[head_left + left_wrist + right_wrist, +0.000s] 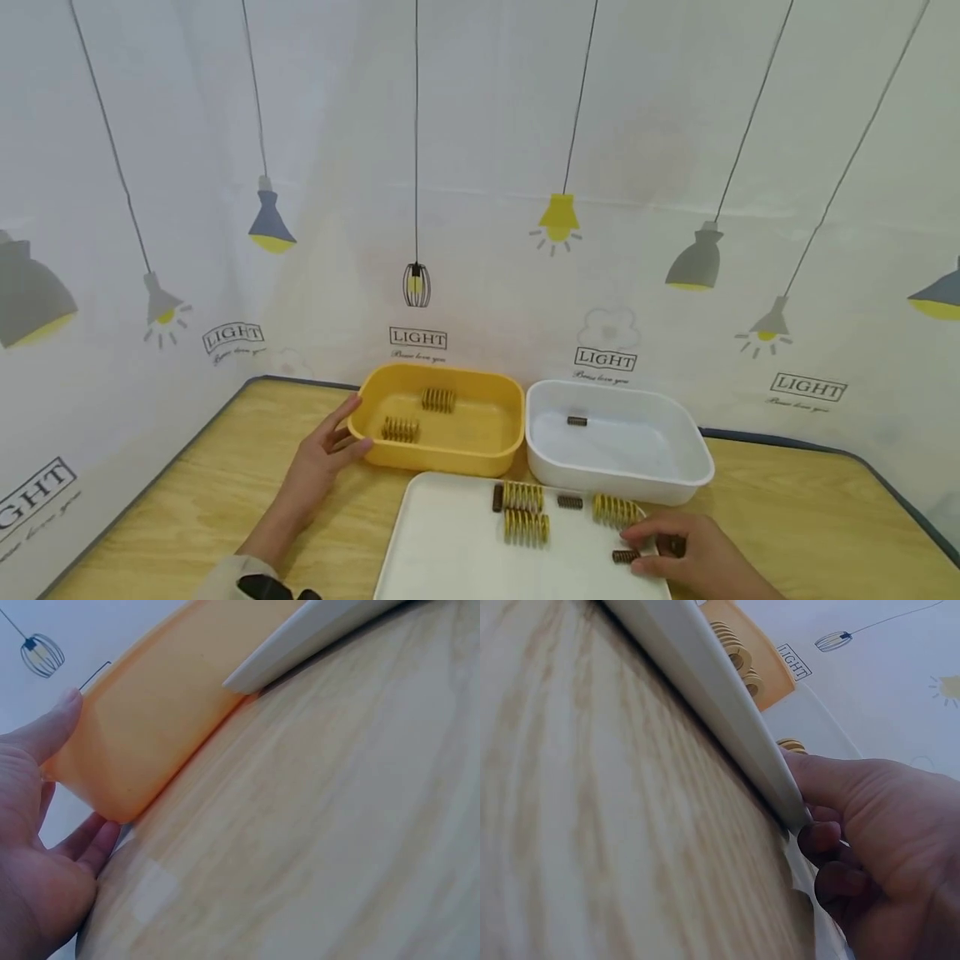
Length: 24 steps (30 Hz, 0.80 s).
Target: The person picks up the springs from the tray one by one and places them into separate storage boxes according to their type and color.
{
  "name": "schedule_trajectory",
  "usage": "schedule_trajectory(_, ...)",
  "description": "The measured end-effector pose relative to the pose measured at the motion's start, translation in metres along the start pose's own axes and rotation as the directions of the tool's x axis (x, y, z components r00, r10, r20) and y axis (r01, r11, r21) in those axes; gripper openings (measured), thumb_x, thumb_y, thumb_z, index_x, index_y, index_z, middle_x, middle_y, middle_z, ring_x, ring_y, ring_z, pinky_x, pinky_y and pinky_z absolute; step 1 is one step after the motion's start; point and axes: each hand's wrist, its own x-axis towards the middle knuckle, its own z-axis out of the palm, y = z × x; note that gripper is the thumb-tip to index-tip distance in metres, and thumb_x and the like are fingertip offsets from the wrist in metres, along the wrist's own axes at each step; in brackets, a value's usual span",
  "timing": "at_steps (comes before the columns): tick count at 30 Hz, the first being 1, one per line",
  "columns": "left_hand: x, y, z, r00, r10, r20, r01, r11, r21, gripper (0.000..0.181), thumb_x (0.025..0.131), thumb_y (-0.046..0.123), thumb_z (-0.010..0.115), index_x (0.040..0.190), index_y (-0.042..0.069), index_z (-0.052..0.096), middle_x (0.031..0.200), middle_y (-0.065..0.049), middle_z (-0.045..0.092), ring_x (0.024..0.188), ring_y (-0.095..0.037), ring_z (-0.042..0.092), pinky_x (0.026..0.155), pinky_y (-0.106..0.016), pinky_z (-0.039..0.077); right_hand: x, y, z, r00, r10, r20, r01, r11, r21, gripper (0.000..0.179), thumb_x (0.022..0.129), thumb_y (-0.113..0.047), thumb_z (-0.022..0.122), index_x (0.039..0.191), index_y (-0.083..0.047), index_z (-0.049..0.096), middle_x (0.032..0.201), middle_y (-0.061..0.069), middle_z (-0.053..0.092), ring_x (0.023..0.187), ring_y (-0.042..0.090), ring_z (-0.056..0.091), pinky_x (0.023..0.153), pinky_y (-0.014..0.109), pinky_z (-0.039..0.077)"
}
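My left hand (311,467) grips the left end of a yellow plastic bin (450,458), its thumb on the near side and its fingers round the corner. Two large yellow coil springs (401,429) lie inside that bin. Over the right edge of a white tray (450,550), my right hand (690,550) has thumb and index finger apart around a small dark spring (625,556). The index finger is close to a large yellow spring (615,510). In the right wrist view the tray's rim hides those fingertips, and the other fingers are curled below.
A white bin (622,483) with one small dark spring (577,422) stands right of the yellow one, behind the tray. Two more yellow springs (527,527) and two small dark springs (570,502) lie on the tray. A lamp-printed curtain (495,250) hangs behind the wooden table (795,500).
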Motion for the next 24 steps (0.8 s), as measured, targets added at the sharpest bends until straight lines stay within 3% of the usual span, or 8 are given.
schedule_trajectory(4, -0.0006, 0.0002, -0.0026, 1.0, -0.001, -0.001, 0.001, 1.0, 0.005, 0.063, 0.083, 0.02, 0.064, 0.138, 0.02, 0.033, 0.144, 0.007, 0.023, 0.12, -0.028, 0.038, 0.083, -0.017, 0.041, -0.0001, -0.0031, 0.0035, 0.999, 0.032, 0.014, -0.032, 0.999, -0.007, 0.027, 0.076, -0.035, 0.068, 0.1, -0.022, 0.067, 0.1, -0.006, 0.064, 0.083, 0.007, 0.051, 0.068, 0.021, 0.043)
schedule_trajectory(11, -0.0012, 0.0046, -0.0004, 1.0, -0.028, -0.004, 0.028, 0.999, 0.016, 0.064, 0.082, 0.023, 0.065, 0.138, 0.022, 0.033, 0.143, 0.01, 0.024, 0.119, -0.024, 0.039, 0.083, -0.018, 0.041, -0.0014, -0.0069, 0.0046, 1.0, -0.01, 0.009, 0.01, 0.999, -0.046, 0.026, 0.076, -0.035, 0.068, 0.098, -0.022, 0.067, 0.097, -0.007, 0.064, 0.084, 0.008, 0.054, 0.068, 0.022, 0.044)
schedule_trajectory(17, -0.0006, 0.0066, -0.0009, 1.0, -0.016, -0.004, 0.016, 1.0, 0.012, 0.065, 0.082, 0.023, 0.065, 0.139, 0.02, 0.032, 0.143, 0.006, 0.024, 0.119, -0.027, 0.038, 0.082, -0.017, 0.041, -0.0016, -0.0098, 0.0049, 0.997, 0.057, 0.048, -0.056, 0.998, -0.009, 0.026, 0.075, -0.038, 0.067, 0.098, -0.025, 0.068, 0.097, -0.006, 0.063, 0.089, 0.01, 0.054, 0.073, 0.022, 0.044)
schedule_trajectory(24, -0.0019, 0.0067, -0.0005, 1.0, -0.028, 0.0, 0.028, 1.0, 0.015, 0.065, 0.082, 0.022, 0.064, 0.139, 0.019, 0.032, 0.144, 0.006, 0.024, 0.12, -0.027, 0.037, 0.083, -0.016, 0.04, -0.0024, -0.0054, 0.0068, 0.999, 0.006, 0.034, -0.006, 1.0, 0.0, 0.024, 0.077, -0.035, 0.066, 0.098, -0.023, 0.069, 0.096, -0.004, 0.063, 0.089, 0.01, 0.056, 0.074, 0.022, 0.045)
